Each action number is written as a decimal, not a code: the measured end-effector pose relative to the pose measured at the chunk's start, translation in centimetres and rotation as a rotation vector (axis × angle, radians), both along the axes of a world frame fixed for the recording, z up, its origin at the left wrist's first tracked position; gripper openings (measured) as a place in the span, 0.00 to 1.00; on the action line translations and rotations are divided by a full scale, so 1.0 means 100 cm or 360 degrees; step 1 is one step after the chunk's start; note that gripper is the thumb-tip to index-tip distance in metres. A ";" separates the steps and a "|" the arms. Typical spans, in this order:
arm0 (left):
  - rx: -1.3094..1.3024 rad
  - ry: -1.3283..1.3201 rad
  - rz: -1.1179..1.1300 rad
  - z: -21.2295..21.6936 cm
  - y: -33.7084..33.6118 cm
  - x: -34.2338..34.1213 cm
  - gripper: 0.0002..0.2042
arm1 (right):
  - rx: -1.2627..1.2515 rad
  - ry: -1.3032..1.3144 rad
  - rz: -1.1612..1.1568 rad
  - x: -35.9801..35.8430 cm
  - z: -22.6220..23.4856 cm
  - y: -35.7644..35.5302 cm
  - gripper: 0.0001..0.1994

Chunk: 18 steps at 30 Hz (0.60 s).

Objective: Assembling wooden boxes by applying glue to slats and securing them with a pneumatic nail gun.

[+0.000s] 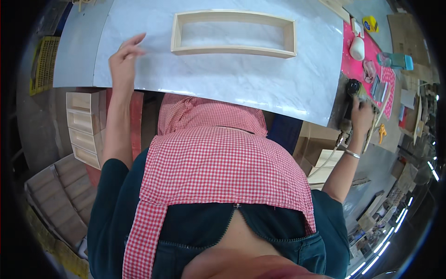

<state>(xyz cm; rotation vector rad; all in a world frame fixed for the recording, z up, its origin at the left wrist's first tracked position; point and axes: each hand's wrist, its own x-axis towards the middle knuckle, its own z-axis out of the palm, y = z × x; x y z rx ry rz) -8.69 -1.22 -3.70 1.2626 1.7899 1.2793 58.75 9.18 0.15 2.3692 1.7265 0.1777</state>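
Your left hand (124,58) is hovering half-open past the bench edge (204,95), wooden frame (232,49) rightward, right hand (362,115) touching a black tool (353,87), grip unclear.

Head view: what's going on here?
The person's right hand is at a black, round-ended tool beyond the tabletop's right edge; whether it grips is unclear. The left hand, empty with loosely bent fingers, is over the white marbled tabletop. The pale rectangular wooden frame lies there, untouched.
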 end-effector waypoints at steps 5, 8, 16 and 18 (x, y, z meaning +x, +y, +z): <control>0.0042 -0.1017 0.0321 -0.002 -0.025 -0.021 0.11 | 0.0885 0.0546 0.0589 -0.013 -0.025 0.108 0.31; 0.0025 -0.1436 0.0301 0.027 -0.019 -0.003 0.13 | 0.0650 0.0084 0.0155 0.012 -0.053 0.180 0.35; 0.0477 0.0923 -0.0467 0.036 -0.002 0.139 0.20 | 0.0480 0.0751 -0.0262 0.007 -0.085 0.225 0.47; 0.0651 0.1210 -0.0513 0.023 0.017 0.162 0.20 | 0.1107 0.0777 -0.0301 0.009 -0.093 0.215 0.45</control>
